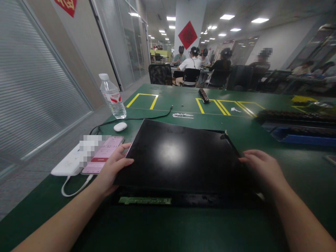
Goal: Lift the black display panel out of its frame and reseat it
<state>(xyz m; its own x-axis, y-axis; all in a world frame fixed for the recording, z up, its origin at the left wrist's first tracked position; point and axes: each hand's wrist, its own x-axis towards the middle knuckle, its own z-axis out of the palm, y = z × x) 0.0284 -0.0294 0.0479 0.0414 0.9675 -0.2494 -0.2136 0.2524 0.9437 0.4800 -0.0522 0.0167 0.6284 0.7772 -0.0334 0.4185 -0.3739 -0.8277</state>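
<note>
- Clock directions are taken from the middle of the glossy black rectangular flat panel (168,168), which lies at the centre of the green tabletop (183,231).
- At 6 o'clock, green surface runs between the forearms up to the dark, shallow rectangular frame (199,200) under the panel; a narrow green circuit strip (145,200) shows along its near side.
- At 9 o'clock, the left hand (115,166) pinches the panel's left edge, thumb on the top face, other fingers at or below the rim.
- At 3 o'clock, the right hand (262,164) has thumb and fingers drawn together at the right edge; cannot tell whether they grip panel or frame.
- At 9 o'clock, just beyond the left hand, a pink-screened phone (106,152) adjoins a white slab-shaped device (67,162) near the table's left edge, limiting sideways room.
- At 3 o'clock, a stretch of green separates the right hand from dark long parts in a blue tray (307,140).
- At 10 o'clock: small white oval case (120,126), then a clear plastic bottle (112,99).
- At 12 o'clock, far off: seated people (190,63).
</note>
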